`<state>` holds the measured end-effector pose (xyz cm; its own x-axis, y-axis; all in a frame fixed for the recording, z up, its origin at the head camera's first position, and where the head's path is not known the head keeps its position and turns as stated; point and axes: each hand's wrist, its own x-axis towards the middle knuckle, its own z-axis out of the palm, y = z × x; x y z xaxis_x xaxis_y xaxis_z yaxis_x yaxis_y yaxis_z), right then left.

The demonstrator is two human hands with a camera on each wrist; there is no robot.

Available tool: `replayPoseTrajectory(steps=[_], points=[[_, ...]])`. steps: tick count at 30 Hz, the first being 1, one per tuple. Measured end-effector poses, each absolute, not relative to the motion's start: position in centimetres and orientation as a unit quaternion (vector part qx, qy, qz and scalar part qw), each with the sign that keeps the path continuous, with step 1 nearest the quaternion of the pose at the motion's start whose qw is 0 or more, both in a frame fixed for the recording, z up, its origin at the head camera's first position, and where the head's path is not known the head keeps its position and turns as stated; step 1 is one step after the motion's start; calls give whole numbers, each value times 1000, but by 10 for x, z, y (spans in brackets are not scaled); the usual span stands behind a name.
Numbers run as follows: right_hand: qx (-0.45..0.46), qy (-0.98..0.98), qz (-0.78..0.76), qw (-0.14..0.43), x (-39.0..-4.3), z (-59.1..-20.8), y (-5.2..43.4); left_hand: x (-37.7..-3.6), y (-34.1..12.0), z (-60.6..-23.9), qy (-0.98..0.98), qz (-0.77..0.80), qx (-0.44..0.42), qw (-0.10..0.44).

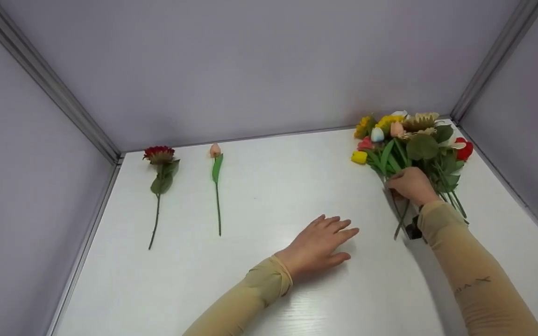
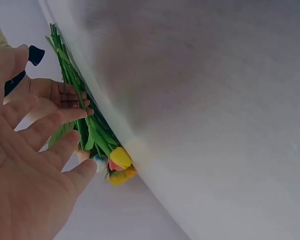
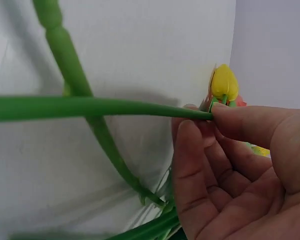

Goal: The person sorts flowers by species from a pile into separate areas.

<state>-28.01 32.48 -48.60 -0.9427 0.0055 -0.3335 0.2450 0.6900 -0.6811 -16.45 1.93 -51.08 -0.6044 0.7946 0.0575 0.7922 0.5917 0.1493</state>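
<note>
right hand [image 1: 411,184] pinches a stem in bouquet [image 1: 411,140], isolating it | left hand [image 1: 318,245] flat, fingers spread on surface [image 1: 269,196], bracing | two stems laid apart

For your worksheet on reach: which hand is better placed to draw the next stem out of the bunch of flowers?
The right hand: it already pinches a green stem within the bunch of flowers. The left hand lies flat on the table, apart from the bunch.

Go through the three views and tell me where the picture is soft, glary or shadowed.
Head view: even light, a glossy sheen on the table, a soft shadow under the left hand. Left wrist view: hand and stems sharp enough, the pale surface hazy. Right wrist view: the near green stem is blurred, the yellow tulip and right hand clearer.
</note>
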Motion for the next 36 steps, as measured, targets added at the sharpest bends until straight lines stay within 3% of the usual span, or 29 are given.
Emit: replayPoseTrajectory(steps=[6,14,20,36], points=[[67,884,-437,152,-274,-483,312,-168,11,-511,899,206,385,34],[26,828,-546,128,-264,-481,265,-171,1,-510,831,508,191,124],[19,787,-605,118,-260,-485,217,-176,-7,-515,736,646,95,179],[-5,727,-673,133,-254,-487,149,-176,-31,-526,703,694,13,152]])
